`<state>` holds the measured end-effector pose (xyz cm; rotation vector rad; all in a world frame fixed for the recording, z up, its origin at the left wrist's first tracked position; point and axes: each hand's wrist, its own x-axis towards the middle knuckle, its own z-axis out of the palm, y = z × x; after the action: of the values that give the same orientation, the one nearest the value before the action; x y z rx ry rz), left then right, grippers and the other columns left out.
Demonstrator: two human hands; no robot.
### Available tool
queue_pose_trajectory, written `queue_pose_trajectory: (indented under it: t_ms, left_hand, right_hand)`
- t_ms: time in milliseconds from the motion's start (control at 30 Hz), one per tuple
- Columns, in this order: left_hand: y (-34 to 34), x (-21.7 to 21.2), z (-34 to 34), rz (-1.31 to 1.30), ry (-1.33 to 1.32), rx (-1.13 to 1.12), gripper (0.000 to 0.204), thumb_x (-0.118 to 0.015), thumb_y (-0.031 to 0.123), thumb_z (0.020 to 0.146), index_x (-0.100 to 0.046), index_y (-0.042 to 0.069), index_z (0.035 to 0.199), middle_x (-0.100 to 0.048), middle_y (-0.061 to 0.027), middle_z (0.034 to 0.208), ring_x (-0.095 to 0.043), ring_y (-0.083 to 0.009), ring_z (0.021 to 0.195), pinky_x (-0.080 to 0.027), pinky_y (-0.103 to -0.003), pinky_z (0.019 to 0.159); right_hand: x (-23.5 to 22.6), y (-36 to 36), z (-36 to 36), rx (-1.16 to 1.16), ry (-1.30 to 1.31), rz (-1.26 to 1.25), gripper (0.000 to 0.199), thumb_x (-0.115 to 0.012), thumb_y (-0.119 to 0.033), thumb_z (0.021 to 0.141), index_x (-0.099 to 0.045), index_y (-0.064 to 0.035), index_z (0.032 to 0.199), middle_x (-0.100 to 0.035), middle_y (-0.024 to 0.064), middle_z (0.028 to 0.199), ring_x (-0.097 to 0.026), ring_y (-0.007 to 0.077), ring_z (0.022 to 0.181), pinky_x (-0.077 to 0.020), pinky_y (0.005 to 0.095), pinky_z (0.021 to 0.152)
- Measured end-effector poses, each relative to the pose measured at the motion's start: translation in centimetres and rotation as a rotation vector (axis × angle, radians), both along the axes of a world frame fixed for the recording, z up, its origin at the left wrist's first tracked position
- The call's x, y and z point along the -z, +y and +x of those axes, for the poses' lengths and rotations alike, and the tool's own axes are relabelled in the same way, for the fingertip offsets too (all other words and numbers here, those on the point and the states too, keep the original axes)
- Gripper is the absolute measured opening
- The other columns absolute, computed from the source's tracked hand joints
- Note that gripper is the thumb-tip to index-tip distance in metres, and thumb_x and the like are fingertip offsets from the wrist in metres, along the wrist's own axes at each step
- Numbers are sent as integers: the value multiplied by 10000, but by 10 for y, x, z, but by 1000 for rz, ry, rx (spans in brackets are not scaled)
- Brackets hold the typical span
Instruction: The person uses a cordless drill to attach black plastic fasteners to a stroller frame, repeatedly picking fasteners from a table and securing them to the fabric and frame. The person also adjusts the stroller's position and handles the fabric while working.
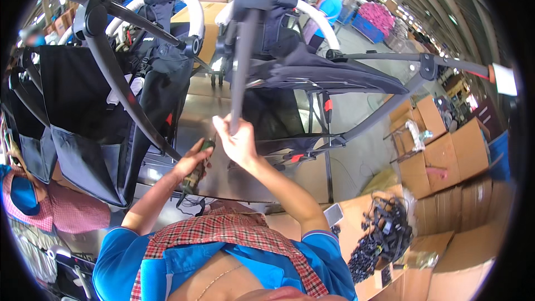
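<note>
My left hand [191, 160] is wrapped around a green electric screwdriver [193, 180], which stands tilted with its thin tip upward and a dark cord at its lower end. Just to the right, my right hand [238, 144] grips the lower end of a grey frame tube [240, 78], one finger pointing up and left near the screwdriver's tip. Whether the tip touches anything is too small to tell. The tube belongs to a black stroller [329, 69] on the worktable [223, 181]. Its dark fabric seat spreads out to the right of the tube.
Another black stroller [83, 117] crowds the left side, its curved tube close to my left hand. Black plastic parts [382, 234] lie piled on a side table at lower right, near cardboard boxes [457, 153]. One co-worker [330, 8] stands at the back, another [61, 203] at left.
</note>
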<state>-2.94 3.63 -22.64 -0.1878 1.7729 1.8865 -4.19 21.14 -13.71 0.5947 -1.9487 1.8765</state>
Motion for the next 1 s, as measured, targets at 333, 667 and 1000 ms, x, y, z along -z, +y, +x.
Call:
queue_pose_trajectory:
  t_ms: [333, 667, 1000]
  left_hand:
    - [33, -22, -86, -198, 342, 156, 723, -505, 687, 864, -581, 103, 1285, -616, -23, 1089, -546, -121, 883, -455, -284, 725]
    - [45, -44, -81, -285, 122, 46, 767, -429, 780, 827, -626, 126, 1178, -545, -66, 839, -500, -137, 660, -426, -278, 573]
    - [66, -65, -85, -267, 101, 22, 556, -485, 636, 903, -673, 134, 1052, -476, 35, 641, -467, -95, 486, -373, -244, 451]
  right_hand:
    - [-86, 192, 65, 1137, 544, 215, 238, -594, -138, 883, -602, -23, 1091, -592, 105, 1030, -557, 214, 948, -430, 329, 866]
    - [2, 351, 46, 540, -141, -3, 436, -461, -333, 998, -550, 3, 1263, -622, 98, 1133, -576, 201, 1089, -490, 389, 940]
    - [58, 346, -94, -88, -821, -45, 528, -602, -410, 929, -554, 52, 1180, -660, 134, 1073, -678, 253, 896, -564, 360, 778]
